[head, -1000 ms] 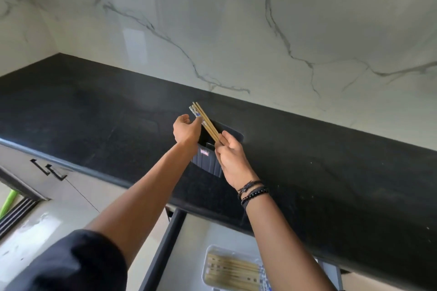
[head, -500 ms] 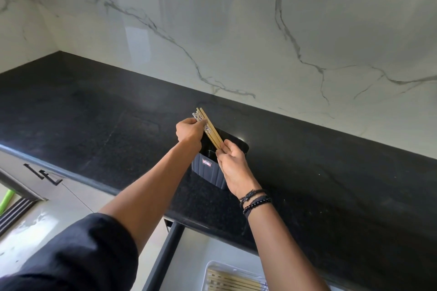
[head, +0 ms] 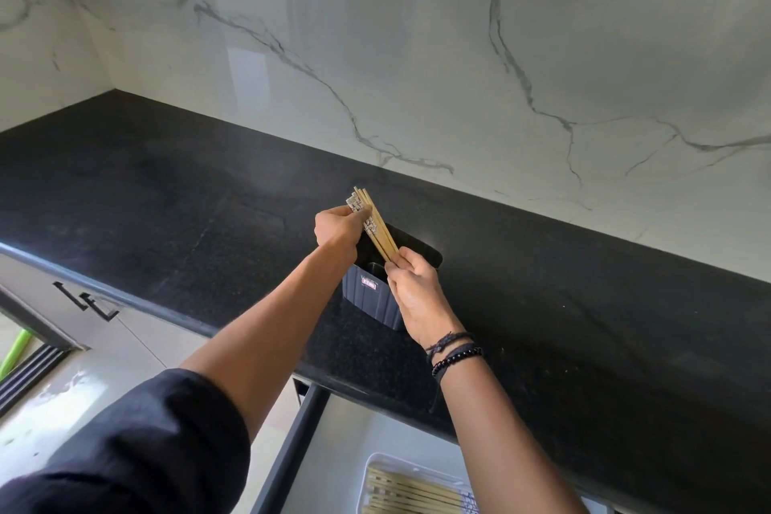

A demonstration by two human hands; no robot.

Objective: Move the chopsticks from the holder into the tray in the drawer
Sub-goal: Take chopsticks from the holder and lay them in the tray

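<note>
Open drawer (head: 292, 447) nearest you, tray (head: 377, 467) inside already carrying chopsticks; on the black surface (head: 167, 196) the dark holder (head: 371, 296); your right hand (head: 417, 292) pinches the bundle of chopsticks (head: 377, 227) low at the holder's mouth; your left hand (head: 338, 225) pinches its patterned tops, bundle tilted left.

A home kitchen: black stone countertop (head: 175, 196), marble backsplash (head: 417, 54), cutlery drawer (head: 346, 451).
</note>
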